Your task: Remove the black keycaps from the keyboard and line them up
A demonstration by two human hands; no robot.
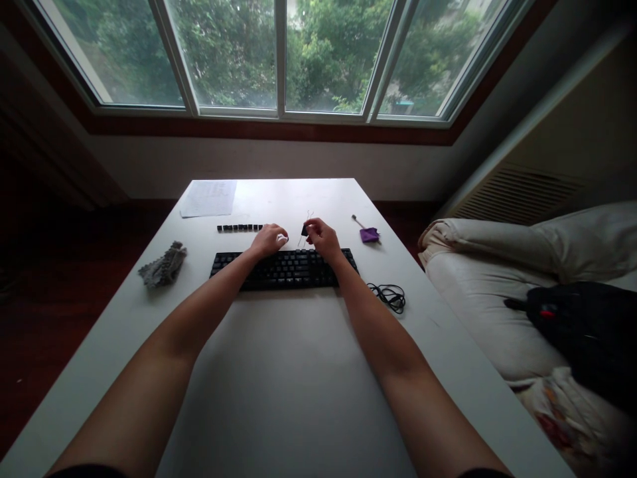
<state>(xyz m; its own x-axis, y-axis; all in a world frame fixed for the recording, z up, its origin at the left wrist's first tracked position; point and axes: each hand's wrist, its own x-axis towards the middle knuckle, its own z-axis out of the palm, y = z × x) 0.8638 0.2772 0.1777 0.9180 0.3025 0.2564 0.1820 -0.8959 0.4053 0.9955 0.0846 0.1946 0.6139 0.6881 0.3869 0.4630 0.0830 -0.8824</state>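
My right hand [322, 238] is above the back edge of the black keyboard [293, 270], its fingers closed round a wire keycap puller [304, 231] with a dark handle. Thin wire loops stick out above and below that handle. To its left, my left hand [269, 241] has curled fingers, thumb and forefinger brought towards each other around a small gap. Something dark may sit at those fingertips, too small to make out. A row of black keycaps [239, 228] lies behind the keyboard and runs up to my left hand. Both forearms cross over the keyboard and hide parts of it.
On the white table [293, 372] lie a crumpled grey cloth [165, 267] at left and a paper sheet [209, 198] at the back left. A brush [357, 221], a purple cloth piece [369, 235] and a coiled black cable [391, 297] are at right. A sofa [472, 299] stands beyond.
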